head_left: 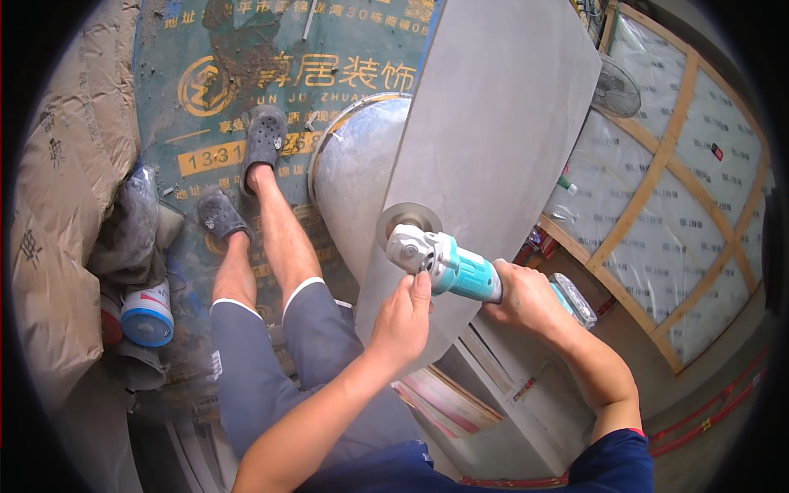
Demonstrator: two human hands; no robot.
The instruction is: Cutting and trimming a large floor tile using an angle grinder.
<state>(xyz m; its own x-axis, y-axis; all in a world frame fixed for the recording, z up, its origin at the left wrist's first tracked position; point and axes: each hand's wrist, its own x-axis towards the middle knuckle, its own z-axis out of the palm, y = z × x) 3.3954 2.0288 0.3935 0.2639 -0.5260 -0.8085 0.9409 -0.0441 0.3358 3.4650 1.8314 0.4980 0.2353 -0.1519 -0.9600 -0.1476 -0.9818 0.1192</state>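
Note:
A white and teal cordless angle grinder (467, 269) lies across the near part of a large grey tile slab (501, 107). My right hand (528, 297) is wrapped round its rear body, just ahead of the battery (574, 301). Closed at the tool's head is my left hand (400, 322), thumb up against the housing; its fingers are partly hidden. The round cutting disc (431, 216) shows beyond the head, over the slab near its left edge. Whether the disc touches the slab I cannot tell. Under the slab's left side sits a round, shiny metal vessel (357, 160).
My feet in grey clogs rest on a dirty green printed floor sheet (185, 94). Brown wrapping sheets (62, 222) and a white tub with a blue lid (148, 316) lie left. At right stand a wood-framed crate (657, 164), a fan (616, 86) and red pipes (723, 403).

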